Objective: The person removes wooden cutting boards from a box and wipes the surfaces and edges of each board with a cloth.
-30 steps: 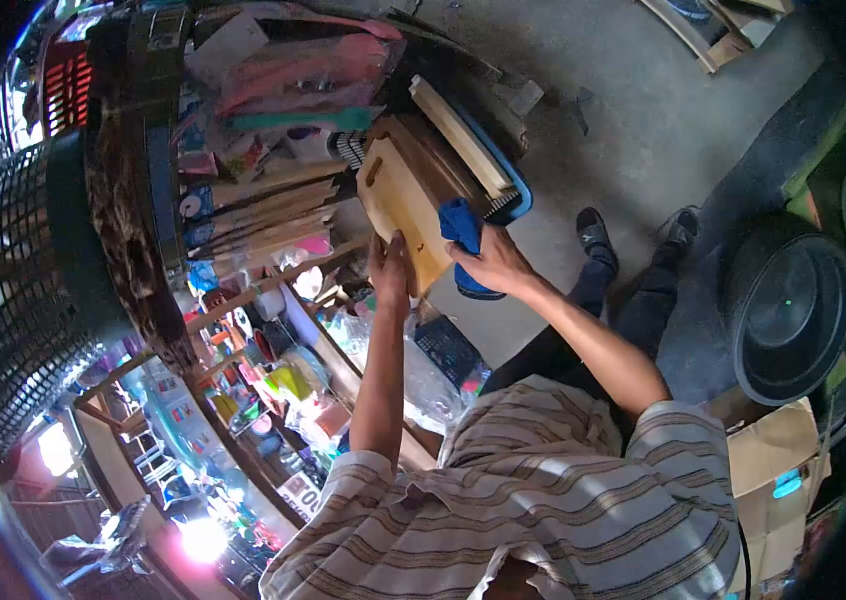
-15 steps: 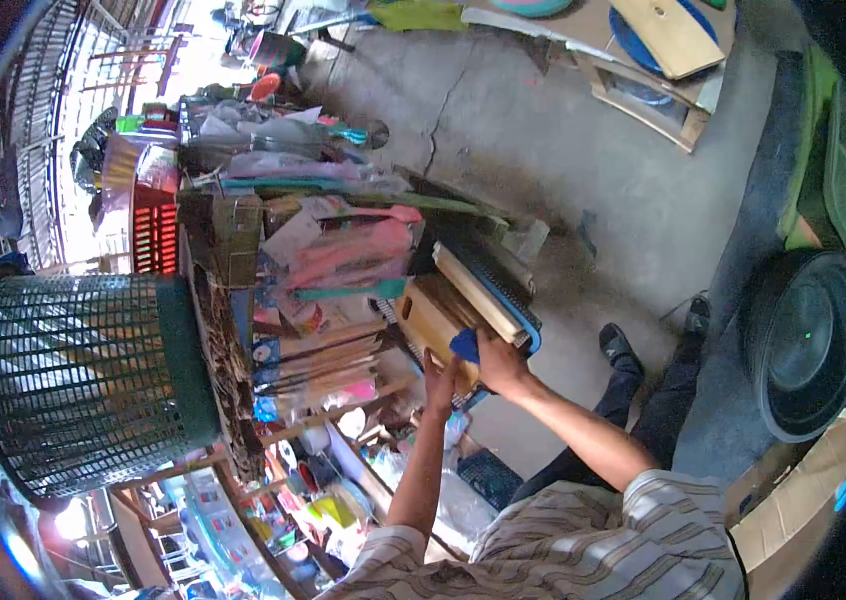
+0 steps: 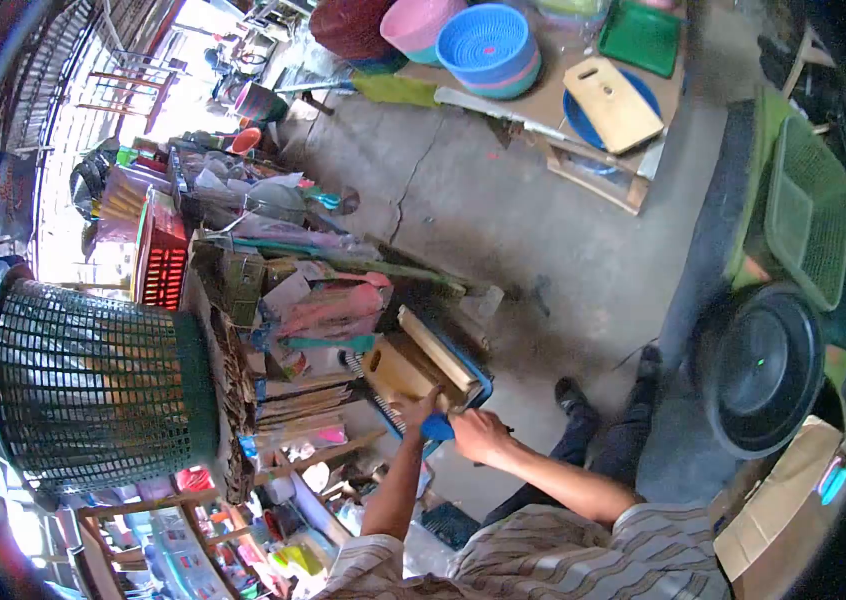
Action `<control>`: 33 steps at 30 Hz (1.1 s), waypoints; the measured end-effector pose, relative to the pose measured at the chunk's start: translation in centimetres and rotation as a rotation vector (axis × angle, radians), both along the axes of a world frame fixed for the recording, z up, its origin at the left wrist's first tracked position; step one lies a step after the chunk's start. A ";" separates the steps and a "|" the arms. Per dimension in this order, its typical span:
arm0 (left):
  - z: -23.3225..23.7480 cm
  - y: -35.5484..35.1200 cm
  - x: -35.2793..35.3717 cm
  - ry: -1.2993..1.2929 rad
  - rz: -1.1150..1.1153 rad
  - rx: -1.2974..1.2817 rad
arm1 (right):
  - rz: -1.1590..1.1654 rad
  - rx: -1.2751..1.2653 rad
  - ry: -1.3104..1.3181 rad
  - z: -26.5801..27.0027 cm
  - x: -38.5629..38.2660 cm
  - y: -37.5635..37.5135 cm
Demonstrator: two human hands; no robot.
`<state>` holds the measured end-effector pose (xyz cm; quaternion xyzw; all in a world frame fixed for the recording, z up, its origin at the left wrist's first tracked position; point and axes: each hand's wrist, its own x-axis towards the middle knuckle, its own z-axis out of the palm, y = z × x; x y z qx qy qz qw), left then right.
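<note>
A light wooden cutting board [image 3: 393, 368] with a handle slot lies in a blue basket [image 3: 484, 388], beside another pale wooden board [image 3: 438, 350] standing on its edge. My left hand [image 3: 421, 412] is at the near end of the cutting board, its fingers closed around that end and partly blurred. Close by on the right, my right hand [image 3: 480, 436] is closed on a blue cloth [image 3: 437, 428], which bunches out between the two hands. The underside of the board is hidden.
On the left stands a large dark green slatted basket [image 3: 93, 380], with a red basket [image 3: 161, 275] behind it. Pink packaged goods [image 3: 338, 308] fill the shelf ahead. A low table [image 3: 533, 125] carries blue basins [image 3: 488, 50] and another board [image 3: 613, 103]. Black basins [image 3: 768, 370] stand at right.
The view has swung, bringing more of the far table into sight. My right hand has drawn the blue cloth toward me, to the board's near end. My left hand stays by the board.
</note>
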<state>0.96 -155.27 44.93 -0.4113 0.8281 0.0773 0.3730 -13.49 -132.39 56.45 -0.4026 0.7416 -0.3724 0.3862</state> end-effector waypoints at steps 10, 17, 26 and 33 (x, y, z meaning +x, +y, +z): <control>0.3 4.2 -0.4 0.516 0.305 -0.187 | 0.010 0.026 -0.435 -2.6 -6.0 11.7; 0.4 5.7 -3.2 0.359 0.449 -0.226 | -0.174 -0.100 -0.847 -3.1 -11.9 20.3; 3.2 12.7 -2.9 0.996 0.516 -0.396 | -0.355 0.080 -1.233 -1.4 -17.6 32.8; 11.2 27.5 -2.8 1.342 0.753 -0.138 | -0.532 -0.031 -1.382 0.2 -19.3 37.4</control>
